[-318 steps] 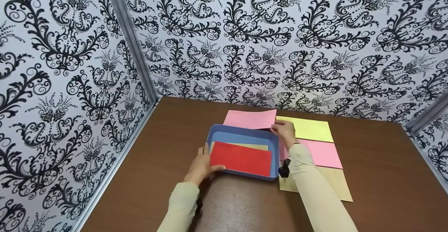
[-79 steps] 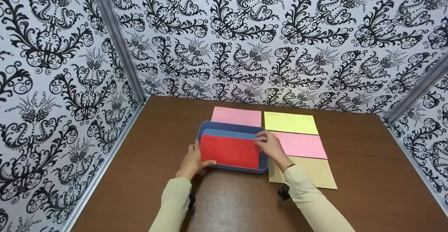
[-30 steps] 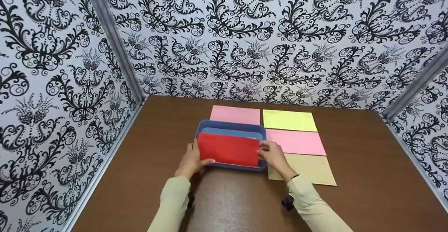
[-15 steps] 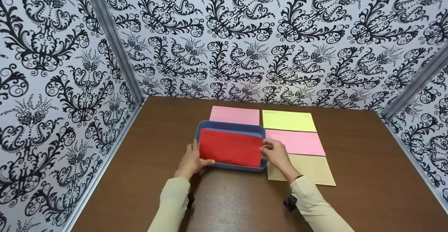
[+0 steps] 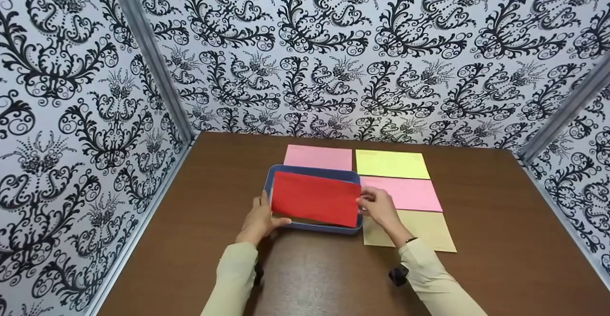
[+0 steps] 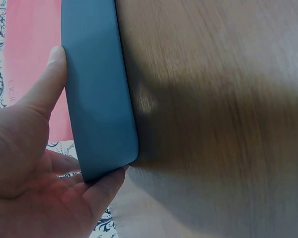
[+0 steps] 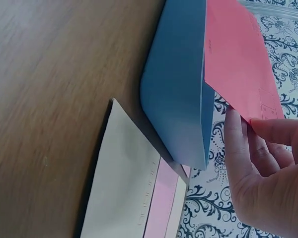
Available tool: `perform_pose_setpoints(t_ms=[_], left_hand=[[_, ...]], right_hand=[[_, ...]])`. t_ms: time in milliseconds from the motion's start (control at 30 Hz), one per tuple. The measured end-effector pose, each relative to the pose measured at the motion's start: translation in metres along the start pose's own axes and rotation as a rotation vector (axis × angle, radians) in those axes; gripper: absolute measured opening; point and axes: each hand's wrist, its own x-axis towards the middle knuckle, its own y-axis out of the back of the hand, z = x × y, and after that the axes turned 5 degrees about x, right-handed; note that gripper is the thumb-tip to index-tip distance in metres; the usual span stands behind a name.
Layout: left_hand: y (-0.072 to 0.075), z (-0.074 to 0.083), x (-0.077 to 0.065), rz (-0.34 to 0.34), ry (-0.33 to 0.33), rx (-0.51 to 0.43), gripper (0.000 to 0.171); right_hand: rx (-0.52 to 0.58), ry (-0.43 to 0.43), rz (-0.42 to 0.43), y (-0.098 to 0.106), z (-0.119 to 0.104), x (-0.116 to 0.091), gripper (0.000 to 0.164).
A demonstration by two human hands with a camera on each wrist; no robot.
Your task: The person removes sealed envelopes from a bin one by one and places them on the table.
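Observation:
A blue tray [image 5: 324, 229] sits on the table, and over it lies a red envelope [image 5: 314, 198]. My left hand [image 5: 258, 219] holds the tray's near left corner, thumb on the front rim and fingers round the side; the left wrist view shows the thumb [image 6: 57, 62] on the tray's wall [image 6: 99, 99]. With thumb and fingers my right hand [image 5: 379, 207] pinches the red envelope's right edge. In the right wrist view that envelope [image 7: 241, 59] is raised at rim height, tilted. A thin brownish strip shows under its near edge; the rest beneath is hidden.
Behind the tray a pink envelope [image 5: 318, 156] lies partly covered. To the right, a yellow envelope [image 5: 391, 164], a pink one [image 5: 414, 194] and a tan one [image 5: 421, 230] lie in a column. Patterned walls [image 5: 305, 68] bound the brown table [image 5: 314, 273].
The right hand has left the pink envelope behind the tray, now flat, and taken the red envelope. Lately that envelope has risen and shifted slightly right and away. The left hand stays on the tray.

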Motion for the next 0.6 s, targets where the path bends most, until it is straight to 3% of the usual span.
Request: perform_pose_setpoints(t_ms=[200, 600], left_hand=[[0.002, 0.001, 0.000, -0.010, 0.028, -0.010, 0.115], [0.002, 0.000, -0.001, -0.019, 0.011, 0.007, 0.116]], right_hand=[[0.025, -0.005, -0.017, 0.006, -0.009, -0.001, 0.020], [0.091, -0.016, -0.035, 0.020, -0.011, 0.001, 0.026]])
